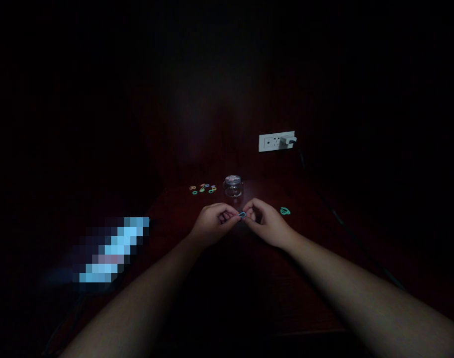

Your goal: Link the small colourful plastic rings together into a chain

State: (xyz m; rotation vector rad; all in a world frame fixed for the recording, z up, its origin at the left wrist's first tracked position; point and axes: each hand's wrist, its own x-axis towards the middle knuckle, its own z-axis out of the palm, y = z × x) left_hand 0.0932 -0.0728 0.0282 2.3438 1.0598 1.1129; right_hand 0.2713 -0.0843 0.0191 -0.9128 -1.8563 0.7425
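Bare forearms (pixel 137 293) reach over a dark table (pixel 264 283), where the left hand (pixel 216 222) and right hand (pixel 267 222) pinch a small bluish loop (pixel 242 215) before a lidded jar (pixel 233 187). A slack fingertip grip in dim light could let it slip. Its long axis appears to run crosswise, tapering toward the left hand.

Jar (pixel 233 191): clear, glossy, glass or plastic (which, the dim light hides). Table (pixel 266 191): wood by its look, smooth, faintly glossy. Socket plate (pixel 268 143) and plug (pixel 286 140): smooth plastic, low sheen. Small loop (pixel 243 215): matt, seemingly elastic.
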